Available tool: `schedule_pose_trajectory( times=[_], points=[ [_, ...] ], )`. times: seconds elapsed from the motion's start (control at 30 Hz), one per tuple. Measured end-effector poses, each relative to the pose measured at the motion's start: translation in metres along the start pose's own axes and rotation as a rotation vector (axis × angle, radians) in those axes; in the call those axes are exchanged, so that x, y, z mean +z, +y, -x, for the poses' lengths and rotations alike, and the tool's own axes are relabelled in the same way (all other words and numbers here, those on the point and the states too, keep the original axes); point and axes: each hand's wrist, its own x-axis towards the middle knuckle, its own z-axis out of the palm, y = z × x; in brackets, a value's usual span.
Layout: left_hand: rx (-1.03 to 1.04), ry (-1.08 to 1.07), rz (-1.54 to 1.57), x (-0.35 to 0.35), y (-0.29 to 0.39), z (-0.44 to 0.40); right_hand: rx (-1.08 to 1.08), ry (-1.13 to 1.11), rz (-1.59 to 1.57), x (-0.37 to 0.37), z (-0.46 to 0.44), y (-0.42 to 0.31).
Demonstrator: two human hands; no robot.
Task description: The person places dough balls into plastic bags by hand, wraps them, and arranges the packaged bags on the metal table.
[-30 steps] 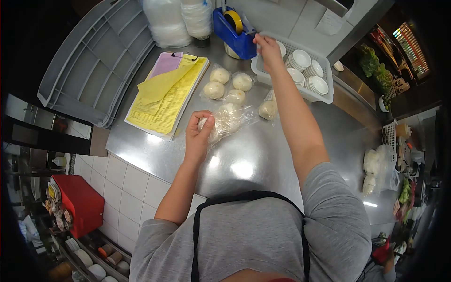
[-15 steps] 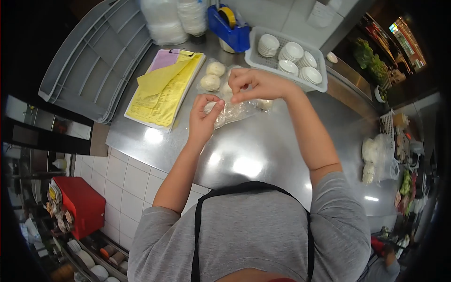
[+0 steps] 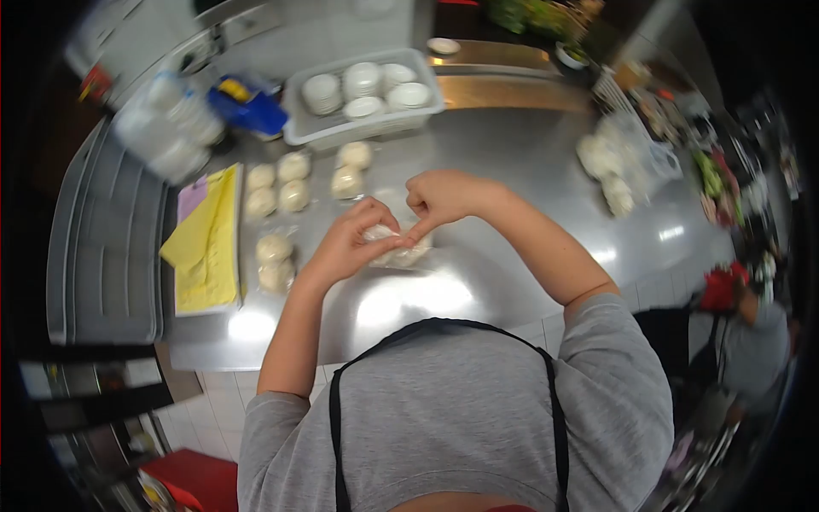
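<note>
My left hand [image 3: 351, 242] pinches the edge of a clear plastic bag [image 3: 401, 256] on the steel counter. Thumb and fingers of my right hand [image 3: 447, 196] are closed at the same bag, their tips meeting those of the left. Something pale shows inside the bag, partly covered by my fingers. Left of my hands lie several pairs of round white dough balls in clear plastic, among them one pair [image 3: 275, 260] nearest me and another [image 3: 351, 169] just beyond my left hand.
Yellow order sheets [image 3: 209, 247] lie at the left, beside a grey crate [image 3: 111, 256]. A plastic basket [image 3: 367, 126] with stacked white dishes and a blue tape dispenser [image 3: 256, 113] stand at the back. Bagged white pieces [image 3: 610, 166] sit at the right; another person [image 3: 751, 341] stands beyond.
The view has swung to the right, so the basket and papers now appear further left. My hands have come together at the bag, apart from the paired dough balls.
</note>
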Motion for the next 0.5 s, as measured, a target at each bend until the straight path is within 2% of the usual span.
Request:
schedule_pose_trajectory(
  times=[0.03, 0.07, 0.13, 0.17, 0.23, 0.27, 0.33, 0.4, 0.43, 0.5],
  points=[
    [0.022, -0.048, 0.011, 0.006, -0.001, -0.013, -0.05, 0.122, -0.112, 0.018, 0.008, 0.025],
    [0.038, -0.028, -0.173, 0.012, -0.005, -0.028, -0.105, 0.251, -0.213, 0.035, 0.016, 0.05],
    [0.128, 0.078, -0.564, 0.026, -0.023, -0.057, 0.097, 0.461, -0.234, 0.065, 0.044, 0.104],
    [0.15, 0.056, -0.561, 0.033, -0.039, -0.072, 0.238, 0.556, -0.197, 0.082, 0.058, 0.137],
    [0.246, 0.23, -1.05, 0.044, -0.071, -0.097, 0.566, 0.698, -0.134, 0.098, 0.101, 0.182],
    [0.263, 0.22, -1.05, 0.05, -0.084, -0.1, 0.752, 0.748, -0.109, 0.1, 0.125, 0.196],
    [0.065, 0.121, -1.198, 0.059, -0.105, -0.103, 1.029, 0.98, -0.106, 0.113, 0.168, 0.233],
    [0.042, 0.132, -1.195, 0.067, -0.116, -0.1, 1.28, 1.19, -0.02, 0.129, 0.203, 0.267],
    [0.008, 0.144, -1.189, 0.07, -0.117, -0.099, 1.287, 1.189, -0.027, 0.143, 0.219, 0.293],
    [-0.03, 0.131, -1.203, 0.075, -0.113, -0.099, 1.339, 1.324, 0.162, 0.172, 0.243, 0.342]
  ],
)
